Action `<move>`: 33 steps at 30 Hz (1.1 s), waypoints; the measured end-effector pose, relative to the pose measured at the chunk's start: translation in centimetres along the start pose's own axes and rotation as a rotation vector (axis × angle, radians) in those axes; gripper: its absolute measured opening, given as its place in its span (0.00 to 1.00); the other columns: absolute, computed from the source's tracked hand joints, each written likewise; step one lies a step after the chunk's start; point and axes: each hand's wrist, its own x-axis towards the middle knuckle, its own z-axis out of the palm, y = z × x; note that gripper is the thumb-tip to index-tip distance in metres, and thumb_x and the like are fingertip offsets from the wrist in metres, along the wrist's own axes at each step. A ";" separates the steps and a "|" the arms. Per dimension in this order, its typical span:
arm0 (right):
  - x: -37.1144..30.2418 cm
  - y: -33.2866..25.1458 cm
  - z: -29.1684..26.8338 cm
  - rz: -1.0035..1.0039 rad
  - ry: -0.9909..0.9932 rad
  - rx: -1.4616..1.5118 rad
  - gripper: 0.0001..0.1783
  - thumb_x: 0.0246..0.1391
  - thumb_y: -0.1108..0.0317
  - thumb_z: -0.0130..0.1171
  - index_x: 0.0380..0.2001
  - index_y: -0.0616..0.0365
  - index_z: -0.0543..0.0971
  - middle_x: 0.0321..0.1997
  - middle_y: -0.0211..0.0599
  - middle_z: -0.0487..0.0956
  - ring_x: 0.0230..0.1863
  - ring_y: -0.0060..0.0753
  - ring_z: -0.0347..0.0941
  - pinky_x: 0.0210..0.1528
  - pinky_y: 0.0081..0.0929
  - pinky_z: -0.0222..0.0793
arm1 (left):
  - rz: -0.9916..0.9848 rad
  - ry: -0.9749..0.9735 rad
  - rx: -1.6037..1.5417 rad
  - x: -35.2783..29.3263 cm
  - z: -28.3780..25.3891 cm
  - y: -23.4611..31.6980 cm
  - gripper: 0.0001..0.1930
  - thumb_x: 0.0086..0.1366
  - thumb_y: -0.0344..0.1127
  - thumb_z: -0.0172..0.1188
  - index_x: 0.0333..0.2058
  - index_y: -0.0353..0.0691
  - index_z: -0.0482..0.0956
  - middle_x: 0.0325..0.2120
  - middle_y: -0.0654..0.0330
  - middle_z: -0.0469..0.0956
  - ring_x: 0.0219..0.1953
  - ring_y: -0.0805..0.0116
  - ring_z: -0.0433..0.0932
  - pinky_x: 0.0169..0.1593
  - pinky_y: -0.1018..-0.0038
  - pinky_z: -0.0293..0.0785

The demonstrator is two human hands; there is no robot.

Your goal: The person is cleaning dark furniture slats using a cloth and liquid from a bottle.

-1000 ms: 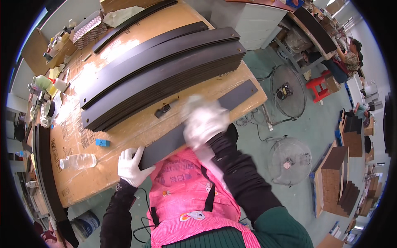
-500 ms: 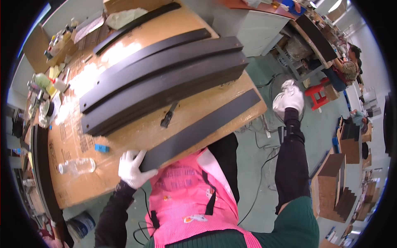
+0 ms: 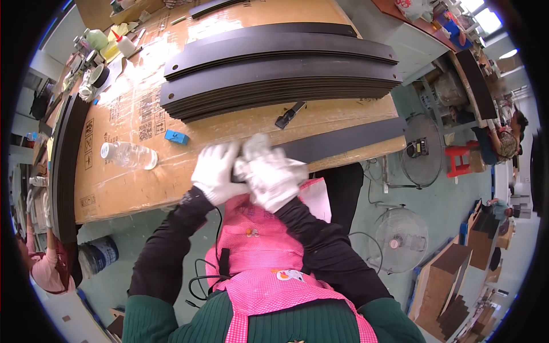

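Note:
A long dark flat strip [image 3: 343,140] lies along the near edge of the cardboard-covered table [image 3: 171,194]. My left hand [image 3: 216,171], in a white glove, is at the strip's left end, its fingers around it. Pressed on the same end is my right hand [image 3: 273,180], also gloved and blurred, closed on what looks like a crumpled white cloth [image 3: 257,150]. The two hands hide the strip's left end. Just behind the strip rests a small black tool [image 3: 290,114]. A stack of dark curved boards [image 3: 280,80] with holes at the ends stands farther back.
Left of my hands are a blue block [image 3: 176,137] and a clear bottle [image 3: 128,155] lying down. Dark boards [image 3: 64,166] stand along the table's left side. Fans [image 3: 400,240] and cables are on the floor at right. Co-workers [image 3: 506,140] sit farther off.
My right hand has come in from beyond the table's right side to the strip's left end, beside my left hand. The view has shifted, so the table things appear farther right.

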 end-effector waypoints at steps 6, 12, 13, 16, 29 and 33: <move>-4.2 16.8 0.7 0.660 0.019 1.823 0.17 0.70 0.64 0.55 0.56 0.60 0.78 0.45 0.43 0.85 0.44 0.32 0.83 0.49 0.27 0.80 | -0.003 0.084 0.057 -5.9 -1.8 -5.0 0.55 0.40 0.54 0.82 0.66 0.34 0.69 0.59 0.46 0.73 0.64 0.40 0.70 0.72 0.47 0.61; -6.4 21.6 3.3 0.822 0.085 1.893 0.13 0.71 0.56 0.53 0.47 0.52 0.75 0.38 0.30 0.72 0.32 0.17 0.67 0.33 0.19 0.72 | 0.065 0.165 -0.026 -5.0 -0.7 -5.6 0.47 0.41 0.56 0.82 0.58 0.39 0.75 0.57 0.52 0.75 0.62 0.46 0.72 0.72 0.49 0.62; -3.8 15.8 5.5 0.673 -0.025 2.258 0.18 0.67 0.53 0.56 0.51 0.51 0.75 0.43 0.35 0.72 0.40 0.21 0.68 0.37 0.22 0.75 | 0.044 0.165 -0.029 -5.5 -0.8 -5.7 0.46 0.42 0.55 0.81 0.58 0.39 0.75 0.57 0.52 0.75 0.62 0.46 0.72 0.72 0.49 0.62; -0.1 -2.6 7.1 0.507 -0.125 1.596 0.31 0.59 0.55 0.58 0.64 0.49 0.70 0.59 0.47 0.70 0.58 0.38 0.68 0.55 0.34 0.76 | 0.042 0.201 -0.018 -6.2 -0.3 -6.1 0.44 0.44 0.53 0.80 0.59 0.39 0.75 0.57 0.52 0.76 0.63 0.47 0.73 0.72 0.48 0.62; -4.9 14.5 -0.3 0.979 0.124 2.636 0.12 0.65 0.66 0.59 0.46 0.60 0.84 0.41 0.42 0.85 0.41 0.36 0.83 0.49 0.33 0.84 | 0.079 0.128 -0.014 -5.0 -1.2 -5.5 0.48 0.41 0.57 0.81 0.62 0.44 0.76 0.59 0.51 0.74 0.64 0.45 0.71 0.72 0.47 0.62; -5.3 1.6 7.3 1.062 0.086 2.986 0.14 0.66 0.52 0.60 0.44 0.49 0.80 0.50 0.29 0.80 0.54 0.37 0.78 0.62 0.42 0.78 | 0.051 0.111 0.006 -5.4 -0.8 -5.7 0.44 0.45 0.54 0.79 0.61 0.45 0.77 0.59 0.51 0.74 0.64 0.45 0.71 0.71 0.46 0.63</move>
